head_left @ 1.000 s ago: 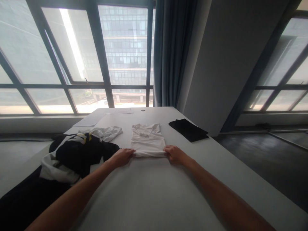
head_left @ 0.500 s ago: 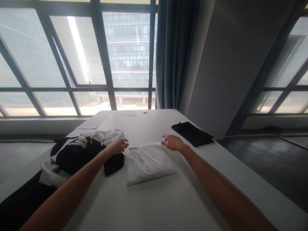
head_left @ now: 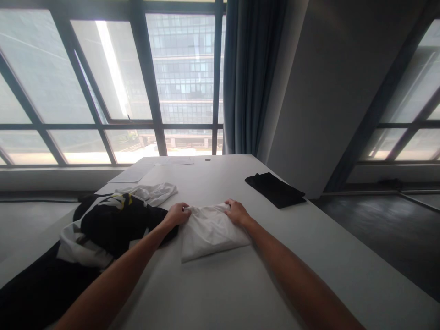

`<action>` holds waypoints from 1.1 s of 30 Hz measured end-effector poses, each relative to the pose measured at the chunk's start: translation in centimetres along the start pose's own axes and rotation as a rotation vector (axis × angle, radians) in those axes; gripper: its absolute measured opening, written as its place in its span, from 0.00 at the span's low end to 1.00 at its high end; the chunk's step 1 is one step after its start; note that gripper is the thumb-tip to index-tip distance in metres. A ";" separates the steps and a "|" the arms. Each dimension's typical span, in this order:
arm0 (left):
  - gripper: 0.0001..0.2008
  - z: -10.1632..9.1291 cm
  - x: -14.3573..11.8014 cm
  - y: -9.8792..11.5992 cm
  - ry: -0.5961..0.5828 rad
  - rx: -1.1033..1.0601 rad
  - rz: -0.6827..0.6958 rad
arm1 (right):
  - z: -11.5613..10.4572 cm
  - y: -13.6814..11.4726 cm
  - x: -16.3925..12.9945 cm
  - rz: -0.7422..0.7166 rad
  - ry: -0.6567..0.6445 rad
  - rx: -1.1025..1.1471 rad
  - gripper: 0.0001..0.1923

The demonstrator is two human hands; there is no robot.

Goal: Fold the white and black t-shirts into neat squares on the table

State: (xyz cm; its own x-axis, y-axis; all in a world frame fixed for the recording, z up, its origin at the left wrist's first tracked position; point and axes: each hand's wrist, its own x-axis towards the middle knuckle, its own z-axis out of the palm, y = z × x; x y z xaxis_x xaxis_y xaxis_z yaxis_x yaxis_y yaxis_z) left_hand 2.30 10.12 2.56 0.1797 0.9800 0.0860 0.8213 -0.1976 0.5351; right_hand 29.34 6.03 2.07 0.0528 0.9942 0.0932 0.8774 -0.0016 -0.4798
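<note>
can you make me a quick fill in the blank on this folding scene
1. Both hands grip the far edge of a folded ____ garment.
2. The left hand lies next to a heap of ____ and white clothes.
3. Beyond the right hand, a folded ____ cloth lies on the table.

Missing words: white; black; black
</note>
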 end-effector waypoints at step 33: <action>0.12 0.1 0.1 2.7 0.038 0.082 0.049 | -0.6 0.4 -0.5 0.040 0.042 -0.069 0.22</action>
State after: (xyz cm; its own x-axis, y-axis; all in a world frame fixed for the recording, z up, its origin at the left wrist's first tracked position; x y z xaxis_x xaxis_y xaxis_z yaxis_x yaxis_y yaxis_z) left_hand 4.64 9.66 3.92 0.2016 0.9689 0.1433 0.8540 -0.2456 0.4587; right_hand 29.97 5.41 2.37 0.1068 0.9879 0.1124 0.9048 -0.0497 -0.4230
